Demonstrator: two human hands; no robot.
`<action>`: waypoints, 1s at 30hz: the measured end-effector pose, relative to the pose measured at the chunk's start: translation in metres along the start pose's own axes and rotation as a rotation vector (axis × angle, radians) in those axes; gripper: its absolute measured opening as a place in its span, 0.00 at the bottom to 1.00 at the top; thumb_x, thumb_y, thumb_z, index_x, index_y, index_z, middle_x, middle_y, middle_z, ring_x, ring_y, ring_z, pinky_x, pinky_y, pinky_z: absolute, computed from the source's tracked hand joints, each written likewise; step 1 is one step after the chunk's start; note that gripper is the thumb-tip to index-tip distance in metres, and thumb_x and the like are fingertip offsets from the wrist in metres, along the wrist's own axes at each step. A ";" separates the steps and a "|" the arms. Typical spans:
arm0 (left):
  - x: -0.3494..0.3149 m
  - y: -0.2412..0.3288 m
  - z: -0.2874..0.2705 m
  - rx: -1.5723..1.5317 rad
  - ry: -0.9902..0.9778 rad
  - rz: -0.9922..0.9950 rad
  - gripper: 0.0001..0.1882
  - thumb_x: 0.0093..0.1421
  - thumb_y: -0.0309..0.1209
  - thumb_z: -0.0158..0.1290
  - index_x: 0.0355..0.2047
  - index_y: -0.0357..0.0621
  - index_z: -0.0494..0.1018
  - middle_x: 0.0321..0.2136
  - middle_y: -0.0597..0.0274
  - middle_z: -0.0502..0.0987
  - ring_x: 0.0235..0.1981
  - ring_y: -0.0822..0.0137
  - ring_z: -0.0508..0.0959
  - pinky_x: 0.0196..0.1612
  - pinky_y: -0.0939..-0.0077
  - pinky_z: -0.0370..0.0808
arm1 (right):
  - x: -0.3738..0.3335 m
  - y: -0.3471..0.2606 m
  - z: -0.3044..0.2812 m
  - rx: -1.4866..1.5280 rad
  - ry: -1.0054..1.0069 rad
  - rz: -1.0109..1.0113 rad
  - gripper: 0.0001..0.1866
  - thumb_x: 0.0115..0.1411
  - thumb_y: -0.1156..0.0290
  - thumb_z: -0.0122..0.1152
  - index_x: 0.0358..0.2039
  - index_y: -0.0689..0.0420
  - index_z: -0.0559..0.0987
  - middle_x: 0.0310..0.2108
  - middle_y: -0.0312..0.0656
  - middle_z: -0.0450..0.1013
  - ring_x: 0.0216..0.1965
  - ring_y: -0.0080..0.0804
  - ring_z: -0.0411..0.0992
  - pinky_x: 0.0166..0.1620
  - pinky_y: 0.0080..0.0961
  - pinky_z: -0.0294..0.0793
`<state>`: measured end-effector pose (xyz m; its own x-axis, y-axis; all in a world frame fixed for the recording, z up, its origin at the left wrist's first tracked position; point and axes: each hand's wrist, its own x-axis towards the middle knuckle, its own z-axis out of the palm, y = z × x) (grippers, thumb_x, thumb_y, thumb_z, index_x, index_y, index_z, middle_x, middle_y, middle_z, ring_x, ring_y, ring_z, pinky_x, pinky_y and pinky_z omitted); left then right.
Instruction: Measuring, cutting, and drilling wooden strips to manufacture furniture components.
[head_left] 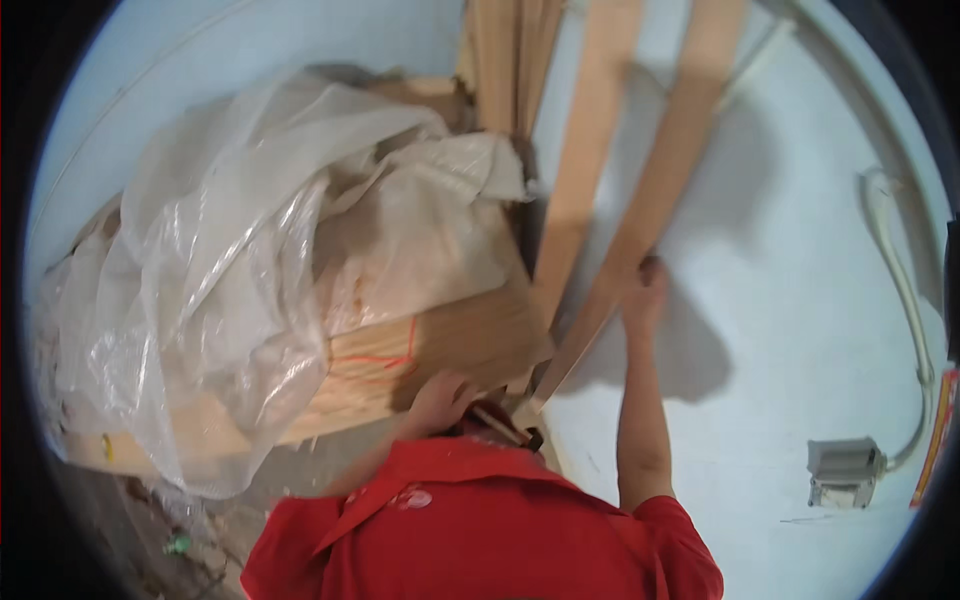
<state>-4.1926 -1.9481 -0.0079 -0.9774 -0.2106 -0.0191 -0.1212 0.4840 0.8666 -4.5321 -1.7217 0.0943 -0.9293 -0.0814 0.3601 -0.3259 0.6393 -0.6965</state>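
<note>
Two long wooden planks lean at a slant from the upper right down to the middle. My right hand [647,288] is closed on the edge of the nearer plank [650,205], arm stretched forward. The other plank [580,140] stands just left of it, apart from my hand. My left hand [443,398] rests at the near edge of a stack of wooden boards [470,335], fingers slightly bent, with nothing visible in it. Red marks show on the stack's top. A crumpled translucent plastic sheet [230,230] covers much of the stack.
More upright wood strips [510,60] stand at the back. A pale wall [800,300] runs along the right, with a grey box [842,470] and a white conduit [905,280] fixed to it. Debris [170,535] lies on the floor at lower left.
</note>
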 end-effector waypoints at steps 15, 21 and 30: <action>-0.022 0.060 0.027 0.111 0.053 -0.155 0.21 0.69 0.46 0.50 0.44 0.40 0.81 0.41 0.40 0.82 0.47 0.38 0.80 0.50 0.47 0.76 | 0.026 0.059 0.044 0.119 -0.049 -0.226 0.16 0.68 0.61 0.57 0.37 0.63 0.82 0.36 0.60 0.80 0.39 0.61 0.79 0.43 0.50 0.78; 0.020 0.060 -0.005 0.066 -0.154 -0.139 0.21 0.69 0.46 0.50 0.45 0.41 0.80 0.41 0.41 0.83 0.46 0.42 0.82 0.49 0.51 0.78 | -0.016 0.047 0.022 -0.041 -0.053 -0.110 0.18 0.70 0.60 0.56 0.35 0.64 0.80 0.29 0.59 0.78 0.35 0.64 0.78 0.40 0.50 0.77; 0.208 0.167 -0.106 -0.227 0.092 0.545 0.13 0.70 0.35 0.57 0.46 0.36 0.76 0.34 0.56 0.80 0.33 0.68 0.75 0.39 0.68 0.76 | -0.098 -0.019 -0.038 0.010 0.039 -0.002 0.14 0.70 0.67 0.58 0.34 0.68 0.77 0.25 0.58 0.76 0.29 0.58 0.80 0.34 0.47 0.76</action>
<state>-4.3977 -2.0015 0.1858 -0.8680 -0.0602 0.4930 0.4438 0.3517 0.8242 -4.4285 -1.6964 0.0958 -0.9212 -0.0524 0.3856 -0.3298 0.6311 -0.7021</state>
